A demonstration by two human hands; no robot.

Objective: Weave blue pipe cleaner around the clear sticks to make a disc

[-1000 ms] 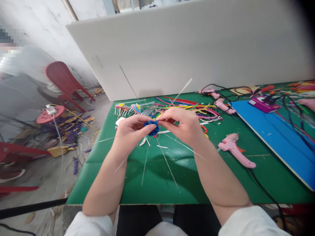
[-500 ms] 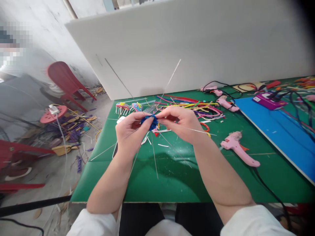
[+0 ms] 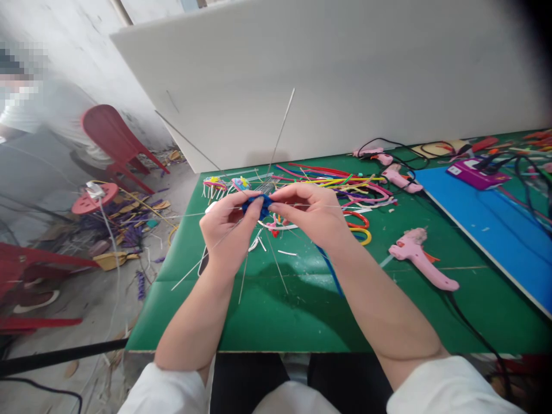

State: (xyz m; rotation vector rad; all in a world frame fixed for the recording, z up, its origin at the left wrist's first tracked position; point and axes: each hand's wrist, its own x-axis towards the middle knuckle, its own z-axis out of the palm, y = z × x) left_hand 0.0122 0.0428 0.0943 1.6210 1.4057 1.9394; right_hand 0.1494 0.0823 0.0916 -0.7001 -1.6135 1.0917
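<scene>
Over the green table, my left hand [image 3: 226,233] pinches a small blue woven piece [image 3: 255,207] between thumb and fingers. Thin stiff wires [image 3: 282,129] radiate from this piece in all directions. My right hand [image 3: 318,217] is closed on the right edge of the same piece, thumb and forefinger together. A blue strand [image 3: 330,270] shows below the right wrist; whether it joins the woven piece is hidden by the hand. Just beyond the hands lie two small colourful woven pieces [image 3: 240,184] with white ends.
Coloured strips [image 3: 336,178] lie behind my hands. A pink glue gun [image 3: 425,261] rests at the right near a blue board [image 3: 483,230], which bears a purple power strip [image 3: 474,174]. A white panel [image 3: 345,86] stands at the back. A person sits beyond a red chair [image 3: 110,138].
The woven piece has turned, its upper wires swinging to the left. My right fingers have shifted slightly left, and the blue strand now shows beside the right forearm.
</scene>
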